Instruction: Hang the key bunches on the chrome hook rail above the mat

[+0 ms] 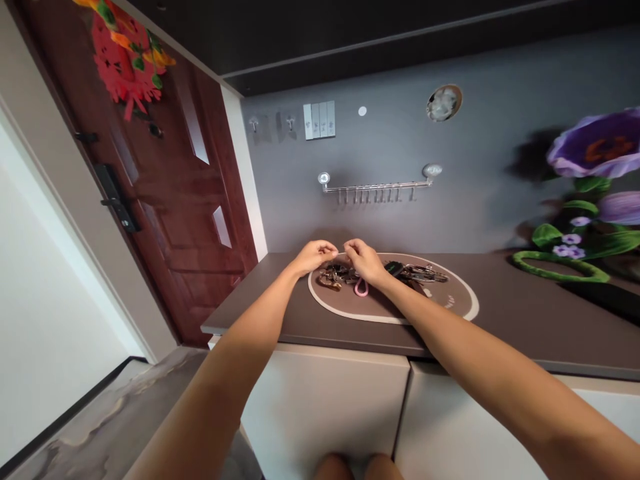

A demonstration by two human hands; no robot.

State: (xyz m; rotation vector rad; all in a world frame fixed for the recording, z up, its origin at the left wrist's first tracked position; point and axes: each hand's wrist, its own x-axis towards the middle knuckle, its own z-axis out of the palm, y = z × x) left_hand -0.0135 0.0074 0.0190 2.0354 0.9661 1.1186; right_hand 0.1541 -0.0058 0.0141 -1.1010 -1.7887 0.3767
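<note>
Both my hands hover close together over a brown oval mat with a pale rim. My left hand has its thumb and fingers pinched together, and whatever is between them is too small to make out. A few centimetres to its right, my right hand is also bent into a pinch, its fingertips facing the left ones. Below them lies a bunch of what look like keys, partly hidden. A pink loop strap rests under my right hand. Beyond the wrist are a black object and more metal pieces.
A hook rail is fixed to the grey wall, with two clear hooks and a switch panel higher up. A purple fabric flower stands at the right. Left of the counter is a dark red door.
</note>
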